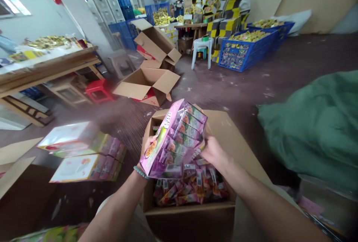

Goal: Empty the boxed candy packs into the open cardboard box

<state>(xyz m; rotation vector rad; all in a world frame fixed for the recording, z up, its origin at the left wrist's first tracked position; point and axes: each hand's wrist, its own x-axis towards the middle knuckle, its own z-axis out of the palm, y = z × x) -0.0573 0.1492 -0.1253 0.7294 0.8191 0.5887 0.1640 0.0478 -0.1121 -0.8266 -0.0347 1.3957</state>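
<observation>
Between both hands I hold a purple display box (179,141), tilted, with a fruit picture on its side and rows of small purple and green packets showing in it. My left hand (148,147) grips its left side, with the fingers mostly hidden behind it. On the right, my right hand (212,148) is closed around the box's edge. Directly below, an open cardboard carton (190,209) stands between my legs. Loose small wrapped packets (192,189) in pink, purple and orange lie inside it.
Stacked packaged boxes (84,156) stand on the floor at left. Open cartons (148,81) and a red stool (99,91) lie ahead. A green sack (313,122) bulges at right. Farther back are blue crates (240,52), a white stool (201,50) and a wooden table (50,66).
</observation>
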